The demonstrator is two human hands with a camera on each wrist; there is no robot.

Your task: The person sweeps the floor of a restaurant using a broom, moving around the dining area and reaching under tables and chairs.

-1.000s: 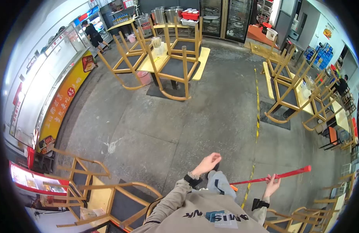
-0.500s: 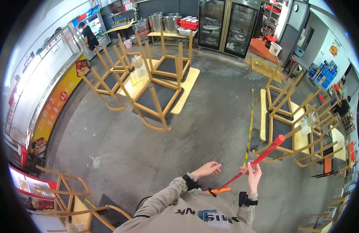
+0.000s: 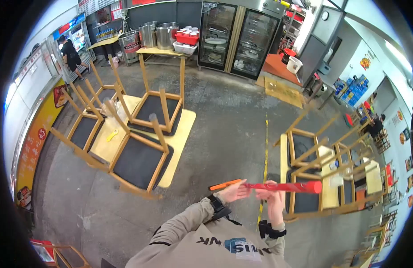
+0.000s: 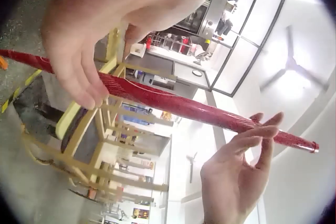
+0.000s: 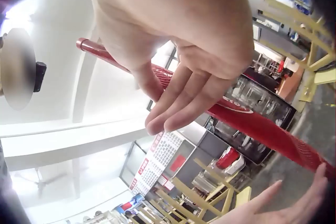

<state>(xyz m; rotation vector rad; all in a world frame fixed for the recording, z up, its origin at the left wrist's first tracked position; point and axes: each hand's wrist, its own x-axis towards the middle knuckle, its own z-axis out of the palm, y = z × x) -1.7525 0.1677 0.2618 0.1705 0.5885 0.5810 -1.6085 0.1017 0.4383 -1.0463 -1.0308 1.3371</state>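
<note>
My right hand (image 3: pixel 274 203) holds a long red pole (image 3: pixel 300 187) with thumb and fingers near its upper end. The pole has a white printed mark and a rounded red tip. In the head view, a flat orange piece (image 3: pixel 226 184) with a dark end shows beyond my left hand, in line with the pole. My left hand (image 3: pixel 235 192) is at the pole's lower part. Its fingers (image 4: pixel 86 85) overlap the pole in the left wrist view, while in the right wrist view thumb and fingers (image 5: pixel 312 192) are spread apart beside it.
Upside-down chairs (image 3: pixel 144 158) stand on a table (image 3: pixel 182 138) at the left, more chairs (image 3: pixel 304 147) on tables at the right. A yellow floor line (image 3: pixel 265 156) runs ahead. Glass cabinets (image 3: pixel 237 40) and pots (image 3: pixel 166 35) line the back; a person (image 3: pixel 71 53) is far left.
The view has swung right and up. The pole has turned to lie across my front, its orange piece now left. My left hand has come over to the pole; my right hand still holds it.
</note>
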